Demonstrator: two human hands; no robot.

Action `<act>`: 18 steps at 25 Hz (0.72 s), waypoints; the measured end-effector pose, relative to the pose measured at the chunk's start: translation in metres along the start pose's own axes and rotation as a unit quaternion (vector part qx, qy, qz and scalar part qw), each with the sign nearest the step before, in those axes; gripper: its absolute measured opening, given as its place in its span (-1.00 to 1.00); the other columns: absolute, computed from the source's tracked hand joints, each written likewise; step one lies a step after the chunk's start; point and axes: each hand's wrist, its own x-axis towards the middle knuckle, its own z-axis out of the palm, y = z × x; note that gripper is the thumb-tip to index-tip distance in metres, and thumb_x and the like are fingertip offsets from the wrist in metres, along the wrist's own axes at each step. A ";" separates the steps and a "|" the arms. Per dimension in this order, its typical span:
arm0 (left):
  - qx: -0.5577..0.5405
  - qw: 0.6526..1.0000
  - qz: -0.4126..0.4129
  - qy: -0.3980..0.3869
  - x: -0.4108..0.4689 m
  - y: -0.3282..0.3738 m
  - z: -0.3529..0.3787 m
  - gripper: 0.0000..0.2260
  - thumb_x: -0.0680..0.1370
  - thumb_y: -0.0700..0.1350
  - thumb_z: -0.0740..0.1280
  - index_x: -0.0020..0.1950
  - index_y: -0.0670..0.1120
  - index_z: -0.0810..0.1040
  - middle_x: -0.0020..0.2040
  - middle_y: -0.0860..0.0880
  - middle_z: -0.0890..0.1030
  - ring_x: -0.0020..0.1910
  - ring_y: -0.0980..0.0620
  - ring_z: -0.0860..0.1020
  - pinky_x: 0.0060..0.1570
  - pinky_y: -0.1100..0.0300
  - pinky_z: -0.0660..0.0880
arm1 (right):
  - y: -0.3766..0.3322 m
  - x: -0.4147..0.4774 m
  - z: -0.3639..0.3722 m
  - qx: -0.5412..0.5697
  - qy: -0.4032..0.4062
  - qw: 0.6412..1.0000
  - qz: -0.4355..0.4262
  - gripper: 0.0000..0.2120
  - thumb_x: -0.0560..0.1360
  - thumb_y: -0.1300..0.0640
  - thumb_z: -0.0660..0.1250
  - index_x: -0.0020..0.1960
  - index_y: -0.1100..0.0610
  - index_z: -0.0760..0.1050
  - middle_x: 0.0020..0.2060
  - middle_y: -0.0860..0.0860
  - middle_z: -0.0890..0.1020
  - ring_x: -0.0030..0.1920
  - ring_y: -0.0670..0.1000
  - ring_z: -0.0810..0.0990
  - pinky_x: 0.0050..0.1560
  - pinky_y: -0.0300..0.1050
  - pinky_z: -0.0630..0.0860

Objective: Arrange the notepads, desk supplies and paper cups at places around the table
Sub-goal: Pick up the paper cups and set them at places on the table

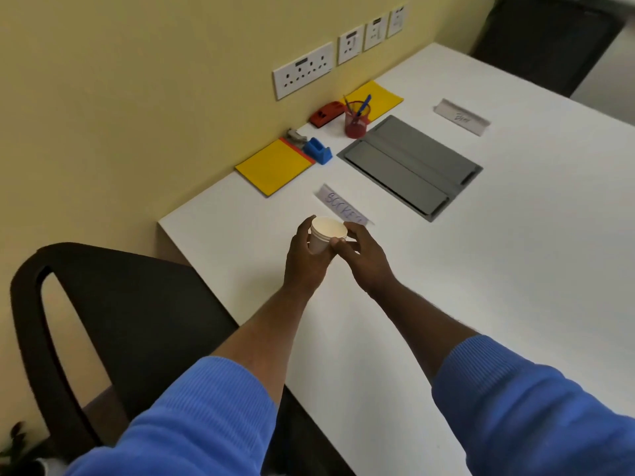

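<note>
Both hands, left grip (304, 254) and right grip (364, 255), wrap one paper cup (326, 233); a name card (338, 204) sits at 12 o'clock, just behind it.

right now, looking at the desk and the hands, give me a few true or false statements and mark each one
1. Both hands hold the paper cup, the left hand and the right hand. True.
2. The red pen holder is empty. False: a blue pen and others stand in it.
3. The blue tape dispenser sits beside the nearer yellow notepad. True.
4. The gray panel in the table stands open. False: its lid lies flat.
5. The cup is standing on the yellow notepad. False: it is in the hands, near the handwritten name card.
</note>
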 end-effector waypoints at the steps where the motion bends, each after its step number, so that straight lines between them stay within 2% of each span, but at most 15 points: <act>1: 0.003 1.000 0.008 0.002 -0.012 0.009 0.014 -0.33 0.51 -0.03 0.54 0.55 -0.02 0.34 0.46 -0.09 0.49 0.41 -0.11 0.48 0.34 -0.08 0.53 | 0.001 -0.009 -0.015 -0.004 0.007 1.000 0.002 -0.38 0.44 -0.32 0.34 0.40 -0.03 0.42 0.31 -0.10 0.56 0.23 -0.06 0.57 0.17 -0.13 0.54; 5: 0.045 0.996 0.070 -0.014 -0.060 0.034 0.067 -0.34 0.47 -0.12 0.57 0.51 -0.03 0.39 0.38 -0.09 0.54 0.35 -0.08 0.52 0.25 0.12 0.53 | 0.008 -0.035 -0.068 -0.051 0.023 0.998 -0.013 -0.32 0.38 -0.28 0.43 0.42 -0.02 0.43 0.32 -0.08 0.55 0.28 -0.04 0.53 0.28 -0.06 0.50; 10: 0.056 0.994 0.081 -0.041 -0.082 0.047 0.107 -0.30 0.42 -0.09 0.61 0.50 -0.05 0.39 0.39 -0.06 0.55 0.34 -0.06 0.54 0.30 0.03 0.55 | 0.024 -0.055 -0.115 -0.064 0.060 0.996 -0.009 -0.36 0.35 -0.24 0.51 0.37 -0.09 0.48 0.29 -0.19 0.57 0.23 -0.15 0.53 0.14 -0.32 0.40; 15: 0.048 0.993 0.074 -0.073 -0.080 0.040 0.137 -0.28 0.39 -0.03 0.63 0.47 -0.04 0.40 0.36 -0.04 0.57 0.30 -0.03 0.56 0.27 0.06 0.56 | 0.044 -0.058 -0.144 -0.063 0.072 0.995 0.008 -0.33 0.30 -0.28 0.54 0.35 -0.12 0.47 0.15 -0.21 0.62 0.13 -0.17 0.57 0.03 -0.38 0.43; 18: 0.043 0.993 0.064 -0.091 -0.077 0.032 0.152 -0.28 0.38 -0.03 0.64 0.46 -0.02 0.39 0.36 -0.03 0.57 0.29 0.00 0.56 0.21 0.18 0.55 | 0.057 -0.057 -0.153 -0.083 0.065 0.994 0.008 -0.34 0.34 -0.24 0.53 0.37 -0.10 0.46 0.16 -0.17 0.62 0.14 -0.14 0.57 0.08 -0.28 0.49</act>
